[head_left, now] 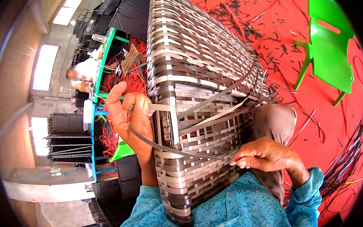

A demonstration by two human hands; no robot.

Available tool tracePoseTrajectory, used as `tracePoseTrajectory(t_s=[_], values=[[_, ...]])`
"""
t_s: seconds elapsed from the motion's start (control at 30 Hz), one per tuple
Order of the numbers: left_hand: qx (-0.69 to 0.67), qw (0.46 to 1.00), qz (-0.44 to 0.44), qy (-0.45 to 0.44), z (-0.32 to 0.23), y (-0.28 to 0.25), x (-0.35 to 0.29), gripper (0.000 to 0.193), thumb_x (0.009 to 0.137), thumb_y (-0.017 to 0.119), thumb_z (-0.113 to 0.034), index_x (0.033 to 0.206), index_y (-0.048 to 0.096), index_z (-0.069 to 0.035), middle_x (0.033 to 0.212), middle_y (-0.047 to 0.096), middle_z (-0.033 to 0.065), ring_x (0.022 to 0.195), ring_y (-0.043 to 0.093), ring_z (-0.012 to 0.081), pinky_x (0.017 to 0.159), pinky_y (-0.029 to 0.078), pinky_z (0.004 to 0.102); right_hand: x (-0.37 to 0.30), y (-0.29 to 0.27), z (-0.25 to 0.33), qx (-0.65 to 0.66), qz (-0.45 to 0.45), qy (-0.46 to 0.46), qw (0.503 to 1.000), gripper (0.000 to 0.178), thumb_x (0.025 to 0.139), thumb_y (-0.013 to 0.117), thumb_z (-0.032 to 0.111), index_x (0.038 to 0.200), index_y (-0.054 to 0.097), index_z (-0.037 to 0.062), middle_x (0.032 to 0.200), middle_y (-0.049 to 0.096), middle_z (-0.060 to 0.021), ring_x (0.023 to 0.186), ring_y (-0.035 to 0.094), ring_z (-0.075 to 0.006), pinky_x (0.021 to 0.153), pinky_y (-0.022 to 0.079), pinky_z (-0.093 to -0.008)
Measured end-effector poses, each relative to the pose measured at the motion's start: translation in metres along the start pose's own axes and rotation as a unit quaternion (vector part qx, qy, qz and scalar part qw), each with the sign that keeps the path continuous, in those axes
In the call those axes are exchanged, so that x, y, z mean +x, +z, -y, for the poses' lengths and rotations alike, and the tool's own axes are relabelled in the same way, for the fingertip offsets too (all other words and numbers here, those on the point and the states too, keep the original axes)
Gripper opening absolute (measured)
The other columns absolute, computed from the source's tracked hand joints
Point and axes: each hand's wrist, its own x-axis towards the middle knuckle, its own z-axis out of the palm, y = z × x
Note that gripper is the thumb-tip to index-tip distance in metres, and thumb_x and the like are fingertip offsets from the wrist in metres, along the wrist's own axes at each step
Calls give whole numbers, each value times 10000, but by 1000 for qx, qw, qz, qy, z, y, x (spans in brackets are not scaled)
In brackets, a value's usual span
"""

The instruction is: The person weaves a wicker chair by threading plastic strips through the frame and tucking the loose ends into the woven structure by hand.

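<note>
At the far left, bright windows (pixel 45 68) are shining in the wall, and black woven panels (pixel 70 126) are standing in a pile. Above this pile, another person (pixel 87 69) in white is staying near a long green and blue rail (pixel 93 141). Red cords (pixel 136 80) are lying tangled behind the rail.

Next, the left hand (pixel 134 115) is being raised at the edge of the woven furniture piece (pixel 197 52). Its forefinger is pointing up, while the thumb and the bent fingers are closing on a brown strip (pixel 179 153). This strip is making a loop and crossing in front of the woven piece, which is leaning against the person's blue shirt (pixel 234 211). Several loose strips (pixel 221 101) are hanging over the woven side and partly covering it.

To the right, the right hand (pixel 265 155) is pinching the other part of the strip between thumb and forefinger. Dark scraps (pixel 235 17) are lying over the red floor (pixel 311 136). A green chair (pixel 332 59) is standing there, and a bundle of strips (pixel 345 161) is lying below it.
</note>
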Motion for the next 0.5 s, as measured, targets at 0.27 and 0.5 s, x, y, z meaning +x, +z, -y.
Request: tracePoseTrajectory(t_s=[0.27,0.5], values=[[-4,999,-20,-26,0,-4,0,437,828,586,27,1227,410,10,735,532,54,679,503,115,599,412,205,-22,20,5,-77,-68,-7,995,224,915,559,192,1086,606,54,966,645,-141,848,635,-331,706,520,-380],[-56,998,22,-5,6,-7,0,443,847,588,9,1241,388,14,746,549,73,675,505,111,621,420,217,-132,17,-67,-425,-320,176,828,197,757,560,0,935,617,61,825,606,-137,821,576,-354,742,452,-425]])
